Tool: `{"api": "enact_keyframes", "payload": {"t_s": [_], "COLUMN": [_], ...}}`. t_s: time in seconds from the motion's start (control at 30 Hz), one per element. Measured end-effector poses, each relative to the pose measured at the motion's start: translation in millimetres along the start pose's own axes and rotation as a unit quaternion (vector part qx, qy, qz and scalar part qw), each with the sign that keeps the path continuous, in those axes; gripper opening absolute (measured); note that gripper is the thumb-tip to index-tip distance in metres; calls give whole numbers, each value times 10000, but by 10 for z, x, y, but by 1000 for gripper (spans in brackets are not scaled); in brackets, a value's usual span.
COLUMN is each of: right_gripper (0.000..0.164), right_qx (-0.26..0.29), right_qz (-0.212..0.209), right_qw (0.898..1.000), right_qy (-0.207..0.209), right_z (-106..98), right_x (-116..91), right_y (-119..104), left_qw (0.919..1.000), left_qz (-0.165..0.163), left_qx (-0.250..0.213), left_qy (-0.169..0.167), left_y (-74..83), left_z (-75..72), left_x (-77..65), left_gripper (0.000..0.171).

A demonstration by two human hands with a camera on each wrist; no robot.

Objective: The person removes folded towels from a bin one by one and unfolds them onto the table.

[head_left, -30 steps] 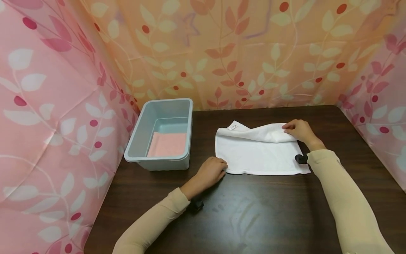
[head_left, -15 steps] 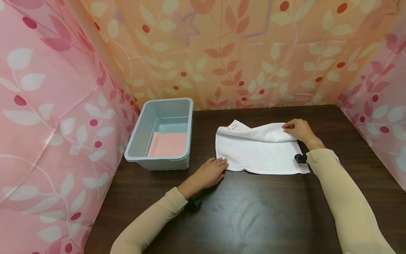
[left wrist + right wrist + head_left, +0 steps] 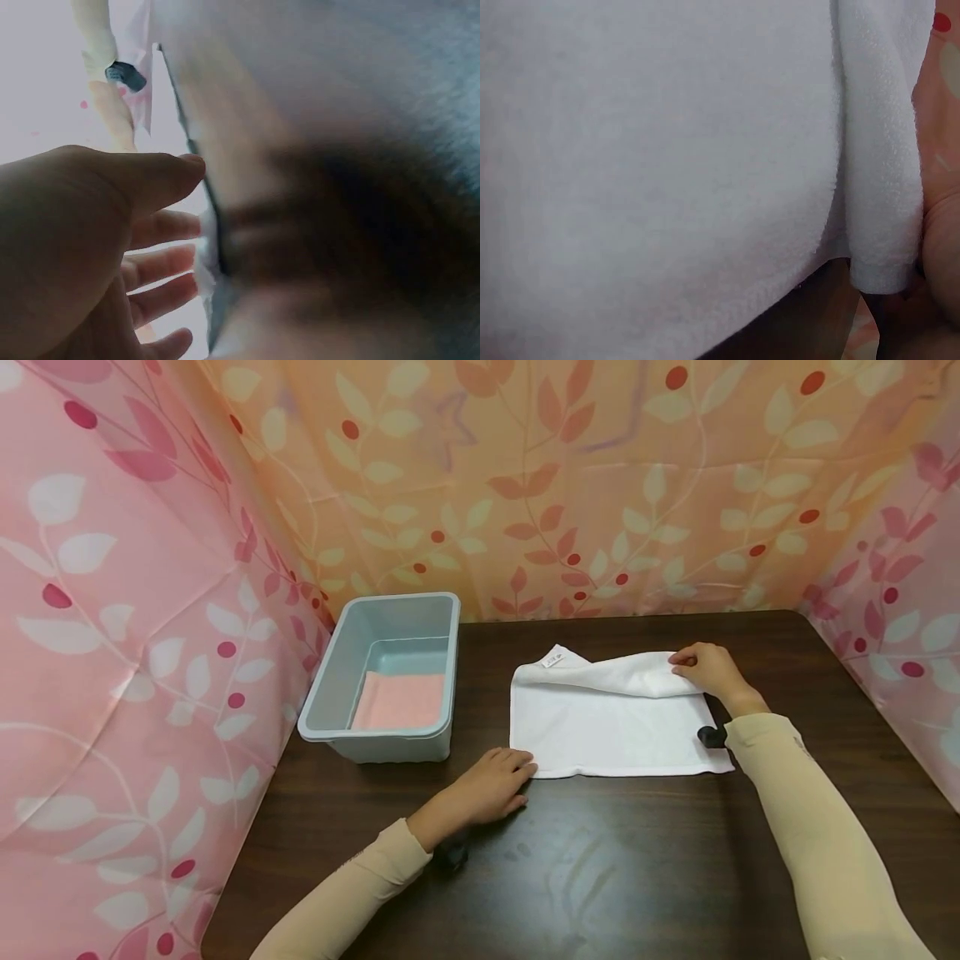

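Observation:
A white towel [image 3: 600, 735] lies on the dark table, its far edge folded over toward me in a loose roll. A label [image 3: 553, 658] shows on the far left corner. My right hand [image 3: 712, 672] pinches the folded part at its right end; in the right wrist view the towel's fold [image 3: 881, 165] meets that hand at the right edge. At the near left corner, my left hand [image 3: 491, 787] touches the towel with extended fingers. The left wrist view shows the thumb [image 3: 176, 178] apart from the fingers along the towel's edge.
A grey-blue plastic basin [image 3: 321, 734] stands left of the towel, with a folded pink cloth [image 3: 397, 703] lying in it. Floral curtains [image 3: 540, 493] hang behind and at both sides of the table [image 3: 600, 877]. Each wrist wears a small black camera [image 3: 712, 737].
My left hand's fingers spread out and slid toward me, drawing the towel's near left corner slightly closer and straightening its near edge. The right hand has kept its place on the fold.

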State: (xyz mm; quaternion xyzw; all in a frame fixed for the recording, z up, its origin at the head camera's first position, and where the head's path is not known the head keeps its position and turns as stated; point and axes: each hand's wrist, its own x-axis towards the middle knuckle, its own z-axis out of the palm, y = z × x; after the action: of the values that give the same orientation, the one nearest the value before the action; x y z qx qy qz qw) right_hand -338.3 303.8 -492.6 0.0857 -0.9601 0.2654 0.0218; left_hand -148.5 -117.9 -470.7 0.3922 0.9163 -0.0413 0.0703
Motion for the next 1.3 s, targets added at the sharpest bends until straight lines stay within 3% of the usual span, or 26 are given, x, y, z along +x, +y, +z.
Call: {"api": "enact_keyframes", "payload": {"t_s": [0.13, 0.37, 0.53, 0.7, 1.0, 1.3], "right_gripper": [22, 23, 21, 21, 21, 21], "right_qx": [3, 28, -8, -11, 24, 20], "right_qz": [-24, -15, -55, -96, -86, -95], "right_qw": [10000, 10000, 10000, 9999, 10000, 9999], "right_qy": [-23, -34, 28, 31, 24, 34], "right_z": [-2, -4, -11, -12, -4, -7], "right_x": [-3, 0, 12, 15, 3, 15], "right_y": [-10, -23, -13, -8, 3, 2], "left_qw": [10000, 9988, 9981, 9988, 9989, 9990], "left_qz": [-50, -280, -385, -403, -261, -423], "left_qx": [-20, -252, -345, -210, -147, 142], "left_qy": [49, -313, -349, -204, 347, -103], "left_y": [17, 28, 14, -11, -46, -25], "left_z": [34, 38, 33, 35, 87, 20], "left_x": [-2, 15, 79, 128, 168, 187], "left_gripper": [56, 63, 63, 59, 50, 57]}}
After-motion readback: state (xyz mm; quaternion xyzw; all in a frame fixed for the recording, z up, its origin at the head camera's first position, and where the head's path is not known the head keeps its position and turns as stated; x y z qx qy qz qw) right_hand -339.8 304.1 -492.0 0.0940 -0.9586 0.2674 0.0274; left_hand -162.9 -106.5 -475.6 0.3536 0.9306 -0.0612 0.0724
